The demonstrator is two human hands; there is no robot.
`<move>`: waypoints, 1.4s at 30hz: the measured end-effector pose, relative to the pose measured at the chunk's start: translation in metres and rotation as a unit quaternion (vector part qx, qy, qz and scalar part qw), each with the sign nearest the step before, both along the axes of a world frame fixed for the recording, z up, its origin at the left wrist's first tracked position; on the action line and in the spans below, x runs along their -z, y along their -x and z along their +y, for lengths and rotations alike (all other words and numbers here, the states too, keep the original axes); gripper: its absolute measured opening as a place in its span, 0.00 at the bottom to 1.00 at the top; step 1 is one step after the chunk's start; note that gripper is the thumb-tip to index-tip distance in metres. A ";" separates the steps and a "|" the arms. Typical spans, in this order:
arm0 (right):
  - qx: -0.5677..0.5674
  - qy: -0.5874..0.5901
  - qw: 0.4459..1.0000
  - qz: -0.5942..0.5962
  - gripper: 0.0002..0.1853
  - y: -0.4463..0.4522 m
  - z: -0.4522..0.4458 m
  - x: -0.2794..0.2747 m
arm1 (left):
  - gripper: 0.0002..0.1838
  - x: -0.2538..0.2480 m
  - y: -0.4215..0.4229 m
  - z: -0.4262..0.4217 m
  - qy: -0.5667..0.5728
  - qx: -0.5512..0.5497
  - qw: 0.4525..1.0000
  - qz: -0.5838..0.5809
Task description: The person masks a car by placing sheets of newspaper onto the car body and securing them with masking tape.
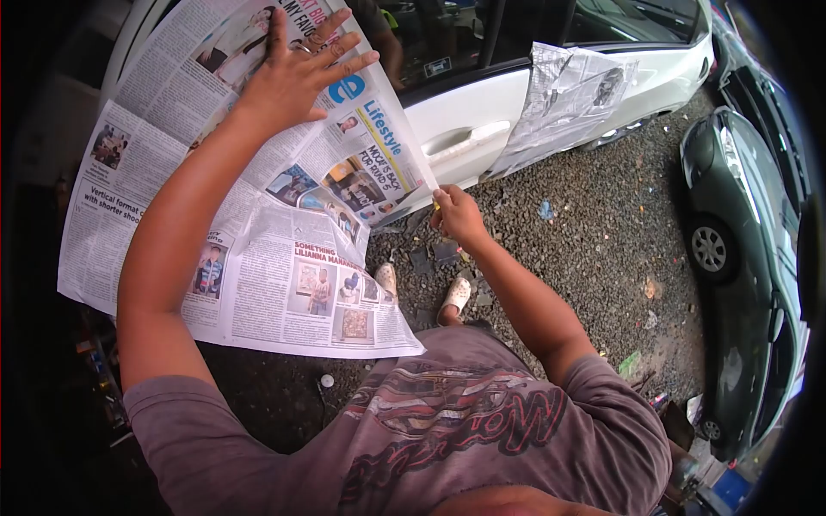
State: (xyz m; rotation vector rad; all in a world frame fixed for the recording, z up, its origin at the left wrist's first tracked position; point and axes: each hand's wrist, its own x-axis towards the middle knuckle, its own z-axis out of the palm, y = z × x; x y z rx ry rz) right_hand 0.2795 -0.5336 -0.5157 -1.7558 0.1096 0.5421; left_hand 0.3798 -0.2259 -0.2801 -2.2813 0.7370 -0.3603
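A large newspaper sheet (258,249) with a "Lifestyle" heading hangs over the side of a white car (490,112), its lower part folded outward and loose. My left hand (297,77) lies flat on the upper part of the paper, fingers spread, with a ring on one finger. At the sheet's right edge, beside the door handle (471,144), my right hand (458,215) is closed. A small yellow bit shows between its fingers, too little to name. Whether those fingers also pinch the paper, I cannot tell.
Another crumpled newspaper piece (559,103) clings to the car's rear door. A dark grey car (731,172) is parked at the right. Gravel (594,249) with bits of litter covers the ground. My feet in light clogs (456,297) stand below the paper.
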 end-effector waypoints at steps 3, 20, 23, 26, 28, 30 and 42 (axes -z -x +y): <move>-0.001 0.004 1.000 -0.004 0.21 0.001 -0.001 -0.001 | 0.70 -0.002 0.001 -0.002 -0.009 -0.006 1.000 0.001; -0.006 0.022 1.000 0.001 0.21 0.002 0.000 0.000 | 0.58 -0.058 -0.020 0.013 0.086 0.037 0.978 -0.186; -0.002 0.014 1.000 0.013 0.21 0.003 0.003 -0.001 | 0.63 -0.067 0.013 -0.029 0.067 -0.180 0.981 -0.034; 0.012 0.002 1.000 0.012 0.21 0.006 0.002 0.001 | 0.60 -0.010 0.011 -0.018 0.062 -0.081 0.995 -0.003; 0.007 0.010 1.000 0.009 0.21 0.005 0.002 0.001 | 0.59 -0.007 0.012 -0.021 0.048 -0.051 0.997 -0.026; 0.007 0.003 1.000 0.017 0.22 0.004 0.002 0.002 | 0.58 -0.004 0.016 -0.022 0.035 -0.027 0.998 -0.048; 0.015 -0.032 0.999 0.013 0.20 0.010 0.012 0.005 | 0.50 0.023 0.023 -0.023 0.004 0.022 0.999 -0.039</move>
